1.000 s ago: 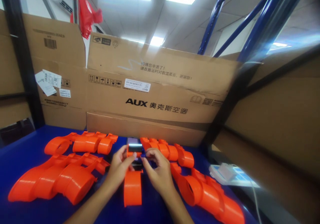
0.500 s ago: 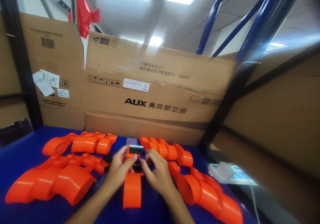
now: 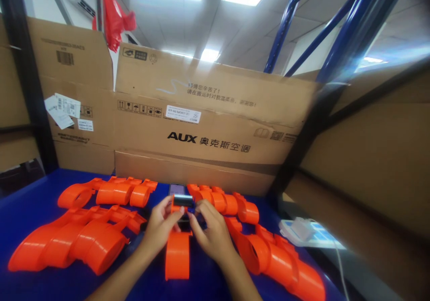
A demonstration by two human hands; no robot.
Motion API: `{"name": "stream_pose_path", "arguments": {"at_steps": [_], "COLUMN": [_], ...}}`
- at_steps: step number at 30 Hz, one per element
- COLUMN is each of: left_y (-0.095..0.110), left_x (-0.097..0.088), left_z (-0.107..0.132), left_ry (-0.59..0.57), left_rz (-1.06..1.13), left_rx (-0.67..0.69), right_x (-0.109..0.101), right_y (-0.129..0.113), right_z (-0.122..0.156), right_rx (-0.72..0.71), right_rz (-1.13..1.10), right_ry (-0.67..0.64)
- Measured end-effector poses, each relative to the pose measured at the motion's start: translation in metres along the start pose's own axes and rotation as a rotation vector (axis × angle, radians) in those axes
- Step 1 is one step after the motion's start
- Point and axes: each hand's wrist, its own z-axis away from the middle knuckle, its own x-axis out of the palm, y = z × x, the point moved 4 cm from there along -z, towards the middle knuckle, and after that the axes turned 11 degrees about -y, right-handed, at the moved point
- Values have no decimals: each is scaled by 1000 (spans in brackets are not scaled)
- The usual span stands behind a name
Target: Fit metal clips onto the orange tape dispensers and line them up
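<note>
An orange tape dispenser (image 3: 178,256) is in front of me, its round ring towards me and its head between my hands. A black strip with a pale toothed edge (image 3: 183,200) sits across that head. My left hand (image 3: 163,220) grips the head's left side, thumb pressed on the orange part. At its right end, my right hand (image 3: 210,229) has thumb and forefinger pinched close to a small dark blue piece (image 3: 191,210). The fingertips partly hide what is pinched. Just beyond the hands lies a phone (image 3: 177,189).
Rows of orange dispensers lie on the blue table top (image 3: 141,285), on the left (image 3: 57,242) and the right (image 3: 282,260). Cardboard panels (image 3: 208,157) stand behind. A white power strip (image 3: 307,231) with a cable is at the right edge.
The hands and the tape dispenser stay almost in place. Only a very slight shift of the whole view shows.
</note>
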Motion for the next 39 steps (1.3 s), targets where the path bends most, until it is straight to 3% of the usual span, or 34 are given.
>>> {"name": "stream_pose_path", "arguments": {"at_steps": [10,17,23,25,31,35,39], "left_y": [2,2,-4,-7,-4,-4,-6], "left_x": [1,2,8,13,31,40,46], "left_z": [0,1,4,8,21,25,28], "left_ry": [-12,7,-77,-140,-304,-383,-448], "left_rz": [-16,31,67,120,263,325,368], "left_rx": [3,-27,-107,-146,-202,-258,-295], "right_x": [-1,-6,-25,-26,-23,-22,-23], "right_y": [-1,-3,13,16,4,2,7], "right_z": [-1,1,8,7,5,6,7], "right_rx": [-20,-29,59,99,81,60,83], "right_rz": [47,-47,-379,-530,-839,-926,-889], "right_ry": [-22,-2,195,125,-310,-381,-364]}}
